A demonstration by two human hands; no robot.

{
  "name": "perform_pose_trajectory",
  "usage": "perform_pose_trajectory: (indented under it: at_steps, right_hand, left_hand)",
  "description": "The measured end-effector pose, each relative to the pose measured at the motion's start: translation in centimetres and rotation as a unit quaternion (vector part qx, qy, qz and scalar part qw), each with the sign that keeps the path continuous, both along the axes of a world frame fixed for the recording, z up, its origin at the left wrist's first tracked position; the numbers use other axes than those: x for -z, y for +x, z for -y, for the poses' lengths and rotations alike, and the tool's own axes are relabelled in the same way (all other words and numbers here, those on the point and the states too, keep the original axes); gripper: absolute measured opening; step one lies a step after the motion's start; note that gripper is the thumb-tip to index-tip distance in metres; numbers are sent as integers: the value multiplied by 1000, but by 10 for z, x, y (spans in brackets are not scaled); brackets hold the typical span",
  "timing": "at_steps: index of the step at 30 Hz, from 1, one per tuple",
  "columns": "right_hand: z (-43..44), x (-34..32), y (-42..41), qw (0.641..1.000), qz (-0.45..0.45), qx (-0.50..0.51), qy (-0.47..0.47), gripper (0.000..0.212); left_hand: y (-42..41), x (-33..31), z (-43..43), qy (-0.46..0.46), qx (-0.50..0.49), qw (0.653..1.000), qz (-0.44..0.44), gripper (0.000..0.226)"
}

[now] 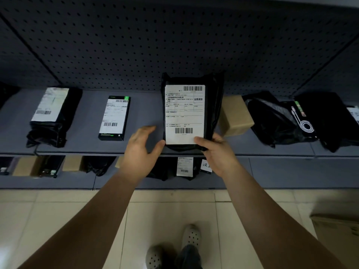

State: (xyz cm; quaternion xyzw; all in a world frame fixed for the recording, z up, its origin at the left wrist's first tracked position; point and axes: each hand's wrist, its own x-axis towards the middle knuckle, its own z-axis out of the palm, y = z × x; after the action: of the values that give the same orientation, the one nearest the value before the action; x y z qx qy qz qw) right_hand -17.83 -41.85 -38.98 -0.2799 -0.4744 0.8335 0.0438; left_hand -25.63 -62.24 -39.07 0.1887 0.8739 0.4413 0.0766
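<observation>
A black plastic parcel (213,105) with a white shipping label and barcodes stands tilted over the grey shelf (93,148), label facing me. My right hand (217,152) grips its lower right corner, thumb on the label's bottom edge. My left hand (140,150) hovers just left of the parcel's lower left corner with fingers spread and relaxed; the thumb is close to the parcel, and I cannot tell if it touches.
On the same shelf lie a black bag parcel (52,117), a slim black box with a label (114,118), a brown carton (235,115) and more black bags (279,121) on the right. A lower shelf (291,171) holds several parcels. A cardboard box (340,228) stands on the tiled floor.
</observation>
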Motion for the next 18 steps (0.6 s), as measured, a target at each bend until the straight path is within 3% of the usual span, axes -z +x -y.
perform_pose_trajectory:
  at_steps: [6, 12, 15, 18]
  right_hand:
    - [4, 25, -20, 999, 35, 1, -8, 36]
    - [2, 54, -63, 989, 142, 9, 50, 24]
    - [3, 62, -81, 970, 196, 2, 141, 33]
    - [-1, 57, -83, 924, 248, -33, 289, 39]
  left_hand:
    - [-12, 12, 7, -5, -14, 1000, 16, 48]
    - [-29, 25, 10, -7, -13, 999, 31, 47]
    - [-38, 31, 11, -23, -4, 999, 33, 44]
    - [-43, 32, 0, -34, 12, 999, 32, 43]
